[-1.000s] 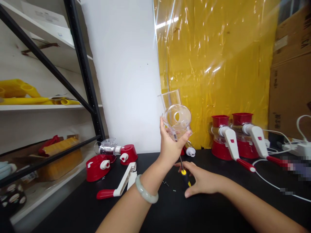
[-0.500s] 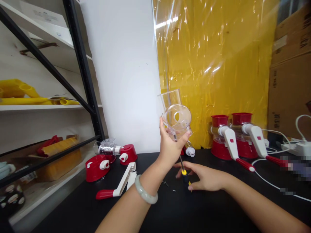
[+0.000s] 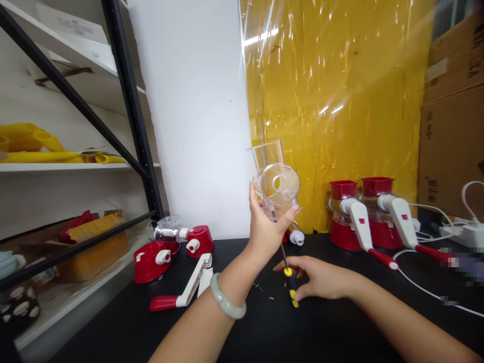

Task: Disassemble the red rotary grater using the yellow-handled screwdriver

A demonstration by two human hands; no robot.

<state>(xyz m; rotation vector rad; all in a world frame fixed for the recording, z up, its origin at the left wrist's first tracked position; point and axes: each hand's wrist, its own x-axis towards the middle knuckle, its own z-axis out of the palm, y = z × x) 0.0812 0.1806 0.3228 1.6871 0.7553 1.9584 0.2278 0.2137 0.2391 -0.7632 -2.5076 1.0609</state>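
A clear plastic housing (image 3: pixel 286 177) with a round opening and a square chute is raised above the table, held from below by my left hand (image 3: pixel 264 222). A screwdriver (image 3: pixel 291 285) with a black and yellow handle points up steeply, its shaft reaching into the underside of the housing; the tip is hidden. My right hand (image 3: pixel 315 277) has its thumb against the handle and its fingers curled behind it. Several small screws (image 3: pixel 258 288) lie on the black table (image 3: pixel 257 333) below. Behind the housing, a drum grater (image 3: pixel 297 236) with a white end is partly hidden.
Two red bases (image 3: pixel 153 262) and another clear housing (image 3: pixel 168 229) sit at the left, near a white crank (image 3: pixel 192 280) with a red handle. Two assembled red graters (image 3: pixel 344 214) stand at the right beside a white cable (image 3: pixel 418 285). A shelf rack (image 3: pixel 132 116) rises on the left.
The screwdriver handle has turned slightly and shows more of its yellow end, with my right thumb shifted against it. The housing and my left hand stay nearly in place.
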